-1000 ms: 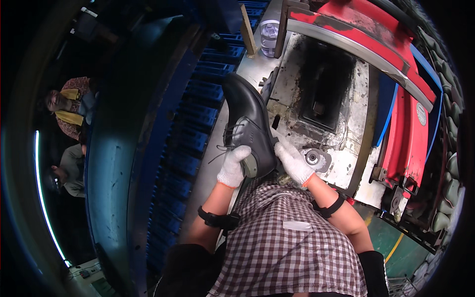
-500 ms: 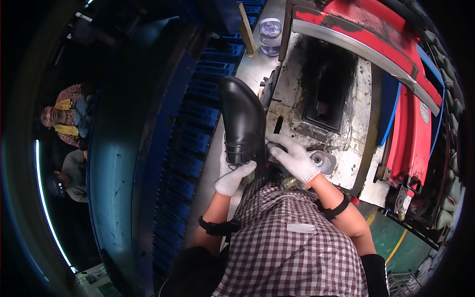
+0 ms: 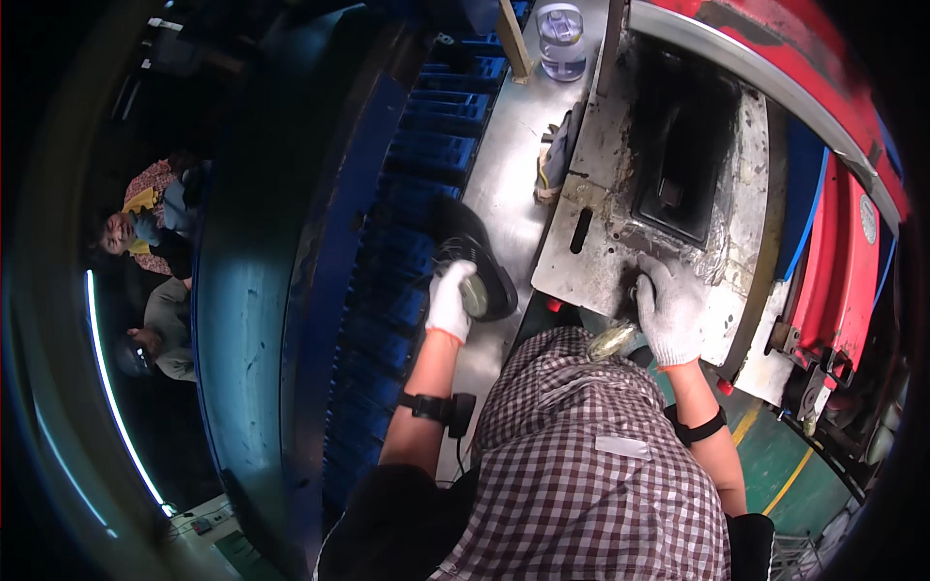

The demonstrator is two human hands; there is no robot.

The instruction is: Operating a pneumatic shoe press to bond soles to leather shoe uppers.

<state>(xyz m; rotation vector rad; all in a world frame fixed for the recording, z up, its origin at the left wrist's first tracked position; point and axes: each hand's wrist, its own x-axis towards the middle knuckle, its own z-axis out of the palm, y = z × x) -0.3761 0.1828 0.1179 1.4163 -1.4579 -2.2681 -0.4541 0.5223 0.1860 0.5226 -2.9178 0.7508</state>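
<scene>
My left hand (image 3: pixel 449 300), in a white glove, is closed around the rear of a black leather shoe (image 3: pixel 462 229). The shoe is tilted, toe pointing away and partly in shadow; an olive-green block (image 3: pixel 475 295) shows inside its opening. It hangs over the edge between the blue rack and the metal ledge. My right hand (image 3: pixel 671 308), also gloved, lies at the near edge of the stained machine plate (image 3: pixel 591 261), fingers stretched out with nothing seen in them. Just left of it is a wrapped handle end (image 3: pixel 612 341). Its link to the hand is hidden.
A clear bottle (image 3: pixel 561 44) stands on the metal ledge (image 3: pixel 518 136) at the far side. Red curved machine parts (image 3: pixel 823 261) rise on the right. A blue slatted rack (image 3: pixel 387 252) runs along the left. Two people (image 3: pixel 155 339) are at the far left.
The shoe has dropped lower and left, turning away from the plate, with my left hand still on it. My right hand has left the shoe's side and moved right. The whole view has shifted.
</scene>
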